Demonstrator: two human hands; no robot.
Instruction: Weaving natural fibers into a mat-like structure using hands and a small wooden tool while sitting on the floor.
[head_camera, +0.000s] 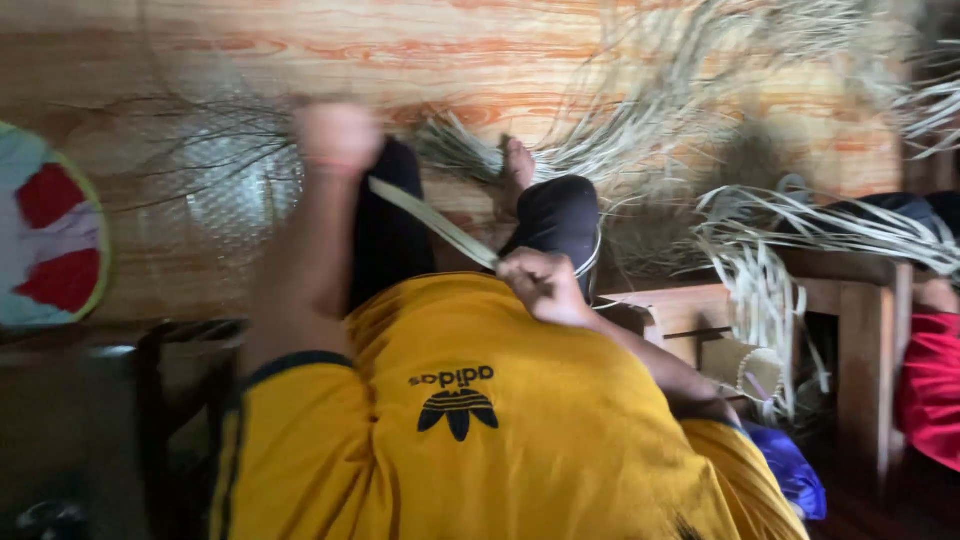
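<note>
A pale flat straw strip (430, 220) runs taut between my two hands above my lap. My left hand (338, 137), blurred by motion, is closed around the strip's far end, raised over my left knee. My right hand (540, 285) pinches the near end close to my yellow shirt (480, 420). My dark trousers (560, 215) and a bare foot (517, 165) lie beyond, resting on a bundle of loose straw strips (640, 130) spread over the wood-patterned floor (420, 50).
A woven fan with red and pale panels (45, 240) lies at the left edge. A low wooden stool (850, 300) draped with straw strips (800, 225) stands at the right. Another person's red sleeve (930, 385) shows at the far right. A dark stool (170, 360) sits at my lower left.
</note>
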